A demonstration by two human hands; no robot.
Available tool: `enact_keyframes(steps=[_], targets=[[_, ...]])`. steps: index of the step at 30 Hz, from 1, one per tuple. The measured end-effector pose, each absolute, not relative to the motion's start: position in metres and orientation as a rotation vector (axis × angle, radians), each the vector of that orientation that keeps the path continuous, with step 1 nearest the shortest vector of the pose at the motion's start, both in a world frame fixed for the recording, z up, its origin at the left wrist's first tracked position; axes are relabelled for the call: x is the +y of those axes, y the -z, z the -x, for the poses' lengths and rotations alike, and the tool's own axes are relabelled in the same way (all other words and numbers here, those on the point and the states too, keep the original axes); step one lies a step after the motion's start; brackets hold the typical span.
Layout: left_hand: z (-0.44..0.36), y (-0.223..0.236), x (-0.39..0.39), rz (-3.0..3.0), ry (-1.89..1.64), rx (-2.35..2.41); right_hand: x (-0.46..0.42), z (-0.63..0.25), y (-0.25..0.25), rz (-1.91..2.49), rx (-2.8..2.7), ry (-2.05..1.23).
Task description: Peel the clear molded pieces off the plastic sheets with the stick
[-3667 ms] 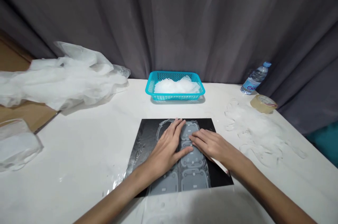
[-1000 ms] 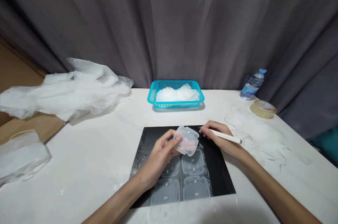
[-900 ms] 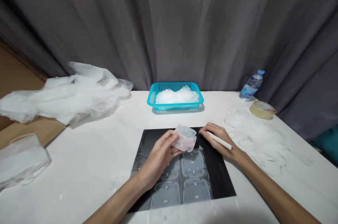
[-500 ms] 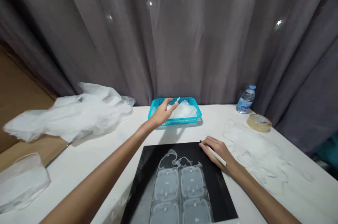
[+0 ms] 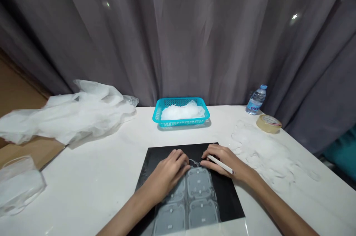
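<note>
A clear moulded plastic sheet [image 5: 199, 183] with rounded-square lid shapes lies on a black board [image 5: 226, 199] in front of me. My left hand [image 5: 171, 171] is closed at the sheet's upper left, its bent fingers and thumb together on the plastic edge and covering part of the upper-left lid shape. Between the hands a thin curl of cut plastic edging [image 5: 194, 162] shows. My right hand [image 5: 222, 158] grips a white pen-shaped cutter [image 5: 221, 164], with its fingertips at the sheet's upper right edge. The cutter's tip is hidden by the fingers.
Behind the board stands a blue basket [image 5: 180, 123] of translucent plastic pieces. White plastic sheeting [image 5: 83, 113] lies over cardboard at left. Right are plastic scraps [image 5: 264, 150], a tape roll [image 5: 268, 123] and a water bottle [image 5: 256, 100]. A clear bag [image 5: 19, 184] lies at left.
A lid piece was lifted off the sheet by my left hand and carried to the basket. That hand is now back on the sheet, and my right hand has moved slightly left with the cutter.
</note>
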State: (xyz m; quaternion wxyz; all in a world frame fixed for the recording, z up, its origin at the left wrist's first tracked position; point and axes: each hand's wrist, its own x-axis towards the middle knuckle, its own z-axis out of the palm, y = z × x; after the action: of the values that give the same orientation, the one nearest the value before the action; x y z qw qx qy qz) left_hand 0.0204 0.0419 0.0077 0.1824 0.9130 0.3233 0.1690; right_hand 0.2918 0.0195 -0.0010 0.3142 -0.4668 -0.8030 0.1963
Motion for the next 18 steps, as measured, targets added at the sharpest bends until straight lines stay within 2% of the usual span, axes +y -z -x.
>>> enact_keyframes(steps=[7,18], targets=[[-0.028,-0.008,0.069,-2.616,-0.419,0.781,0.013,-0.292,-0.006,1.166,-2.153,-0.699],[-0.028,-0.012,0.095,-2.63,-0.579,0.73,0.021,-0.277,0.009,1.164,-1.756,-0.548]])
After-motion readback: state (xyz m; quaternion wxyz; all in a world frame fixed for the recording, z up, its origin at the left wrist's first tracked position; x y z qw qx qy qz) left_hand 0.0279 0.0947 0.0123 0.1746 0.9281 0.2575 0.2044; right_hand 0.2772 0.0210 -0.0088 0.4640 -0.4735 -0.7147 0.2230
